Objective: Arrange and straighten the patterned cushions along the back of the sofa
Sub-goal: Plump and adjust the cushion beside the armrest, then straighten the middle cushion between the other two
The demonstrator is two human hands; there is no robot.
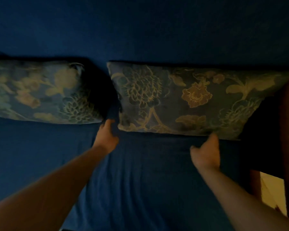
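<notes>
Softly, both hands (left hand (108,138), right hand (206,152)) touch the plump floral cushion (190,99).

Both bare forearms reach forward, apart from each other. The left hand (108,136) is extended with its fingers pointing ahead, the thumb side uppermost. The right hand (205,152) is curled, knuckles up, fingers bent under; what they pinch cannot be made out.

Head view looks steeply down, close over the dim sofa (140,180).
</notes>
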